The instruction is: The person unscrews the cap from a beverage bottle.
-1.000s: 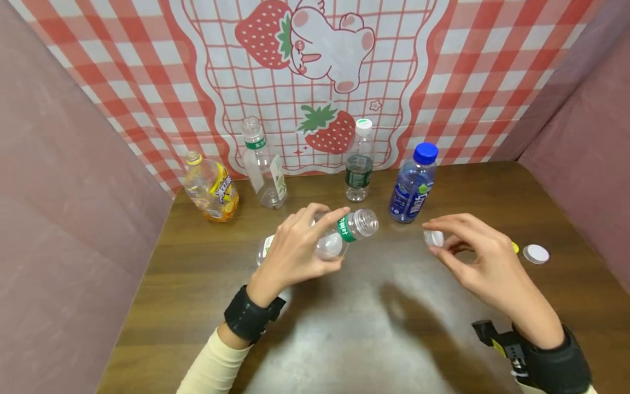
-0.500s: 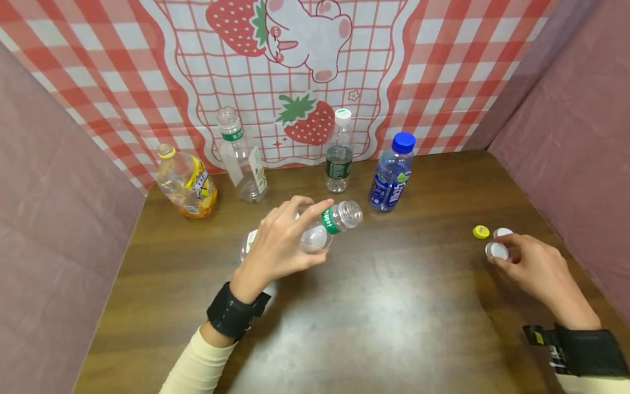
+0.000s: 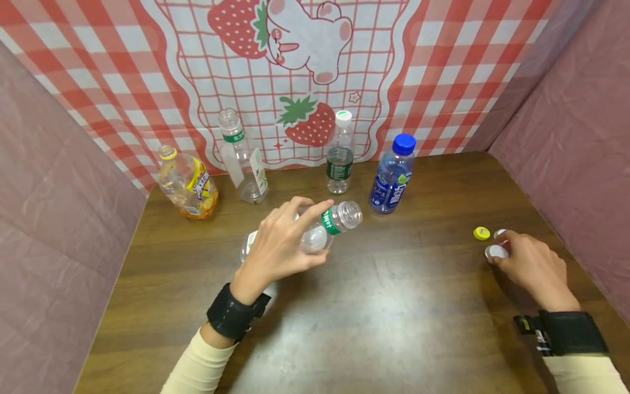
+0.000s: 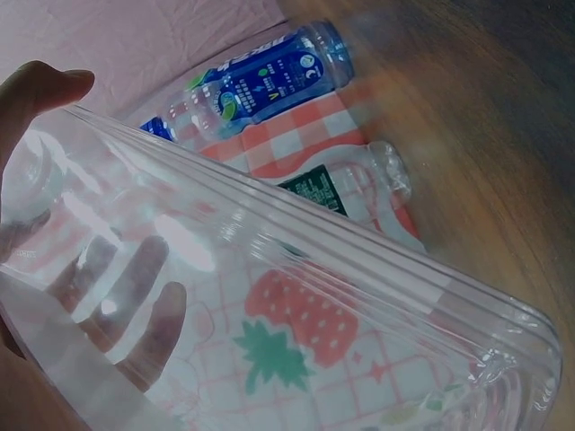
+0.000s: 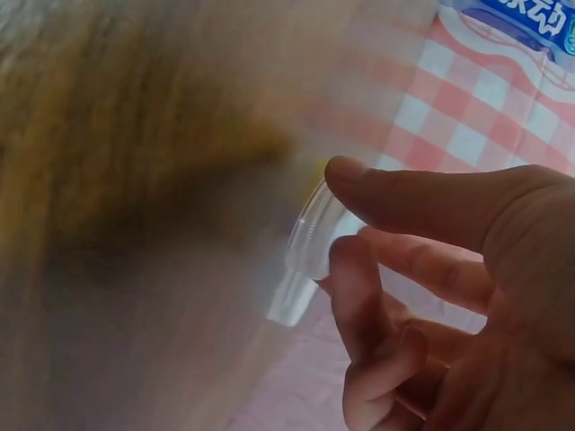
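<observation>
My left hand (image 3: 285, 238) grips a clear plastic bottle (image 3: 315, 236) with a green neck band. The bottle is tilted, its uncapped mouth towards the right. In the left wrist view, fingers (image 4: 139, 287) show through its clear wall. At the right of the table, my right hand (image 3: 534, 268) pinches a white bottle cap (image 3: 497, 251) low over the tabletop. Thumb and fingertip meet the edge of that cap (image 5: 316, 224) in the right wrist view. A second white cap (image 3: 500, 233) lies just behind, partly hidden by the fingers. Beside it is a yellow cap (image 3: 482, 233).
Along the back of the wooden table (image 3: 374, 317) stand an uncapped yellow-labelled bottle (image 3: 189, 189), an uncapped clear bottle (image 3: 246, 169), a white-capped bottle (image 3: 339, 158) and a blue-capped bottle (image 3: 392, 178). Behind them hangs a red checked cloth (image 3: 458, 71).
My right hand has carried the white cap rightwards and down beside the other caps. My left hand keeps hold of the tilted bottle. The head view has shifted slightly.
</observation>
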